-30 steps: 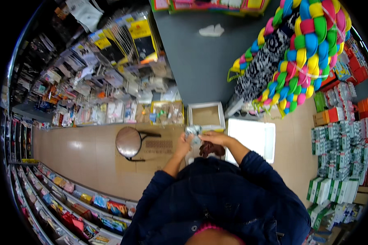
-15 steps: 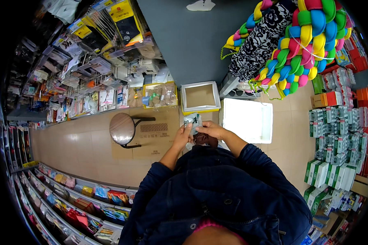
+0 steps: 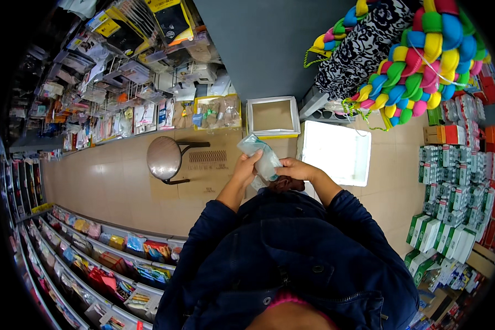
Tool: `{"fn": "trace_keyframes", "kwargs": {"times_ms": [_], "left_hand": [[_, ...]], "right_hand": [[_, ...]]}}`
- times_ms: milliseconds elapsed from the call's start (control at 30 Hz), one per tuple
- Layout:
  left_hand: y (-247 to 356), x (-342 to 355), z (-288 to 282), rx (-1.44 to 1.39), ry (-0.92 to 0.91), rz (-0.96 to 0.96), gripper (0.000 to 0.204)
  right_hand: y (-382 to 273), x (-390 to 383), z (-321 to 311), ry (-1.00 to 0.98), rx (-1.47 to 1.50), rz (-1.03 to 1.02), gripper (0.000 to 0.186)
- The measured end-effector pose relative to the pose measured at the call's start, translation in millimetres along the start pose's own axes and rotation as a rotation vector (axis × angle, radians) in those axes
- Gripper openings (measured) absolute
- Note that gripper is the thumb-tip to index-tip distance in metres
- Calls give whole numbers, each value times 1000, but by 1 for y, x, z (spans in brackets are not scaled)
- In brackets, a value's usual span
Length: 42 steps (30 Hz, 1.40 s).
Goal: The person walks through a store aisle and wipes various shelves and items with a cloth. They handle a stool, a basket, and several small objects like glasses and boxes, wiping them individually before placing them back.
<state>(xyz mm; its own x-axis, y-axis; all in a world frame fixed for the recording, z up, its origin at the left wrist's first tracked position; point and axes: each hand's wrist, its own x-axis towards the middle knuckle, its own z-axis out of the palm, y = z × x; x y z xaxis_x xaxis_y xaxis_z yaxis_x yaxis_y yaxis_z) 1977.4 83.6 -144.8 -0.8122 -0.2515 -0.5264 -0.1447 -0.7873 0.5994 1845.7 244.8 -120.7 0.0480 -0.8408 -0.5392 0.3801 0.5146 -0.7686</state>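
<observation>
Both hands hold a pale, translucent plastic packet (image 3: 261, 153) with a teal edge in front of my body. My left hand (image 3: 246, 168) pinches its left side, and my right hand (image 3: 294, 170) grips its lower right. A brown, soft-looking bundle (image 3: 289, 184) lies just below the right hand, against my front; I cannot tell whether that hand also holds it. Behind the packet is an open shallow box (image 3: 269, 107) with a pale rim. To the right of it stands a white foam container (image 3: 356, 177).
A round stool (image 3: 164, 157) stands at left on flattened cardboard (image 3: 203, 190). Shelves of packaged goods (image 3: 132, 77) line the back left, racks (image 3: 115, 239) curve along the lower left, stacked packs (image 3: 440, 231) fill the right, and braided coloured items (image 3: 401, 88) hang at upper right.
The packet has turned and rises higher, showing more of its translucent length, with both hands still on it. The view of the surroundings has shifted upward in the picture since one second ago.
</observation>
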Motion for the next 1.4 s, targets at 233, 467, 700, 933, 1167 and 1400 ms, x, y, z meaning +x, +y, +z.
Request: {"fn": "trace_keyframes", "kwargs": {"times_ms": [233, 467, 700, 933, 1167, 1400], "left_hand": [[-10, 13, -22, 4, 171, -192, 39], [-55, -41, -81, -86, 521, -183, 49], [-101, -127, -112, -39, 885, -296, 45], [-136, -142, -106, 3, 913, -351, 46], [-105, -102, -105, 179, 808, -256, 44], [-80, -93, -101, 215, 782, -172, 40]], "right_hand": [[26, 25, -29, 117, 82, 137, 30], [138, 109, -165, 510, -376, 356, 47], [171, 198, -273, 686, -249, 369, 50], [114, 179, -226, 713, -688, 537, 33], [147, 165, -184, 507, -689, 614, 62], [107, 164, -158, 447, -664, 563, 70]]}}
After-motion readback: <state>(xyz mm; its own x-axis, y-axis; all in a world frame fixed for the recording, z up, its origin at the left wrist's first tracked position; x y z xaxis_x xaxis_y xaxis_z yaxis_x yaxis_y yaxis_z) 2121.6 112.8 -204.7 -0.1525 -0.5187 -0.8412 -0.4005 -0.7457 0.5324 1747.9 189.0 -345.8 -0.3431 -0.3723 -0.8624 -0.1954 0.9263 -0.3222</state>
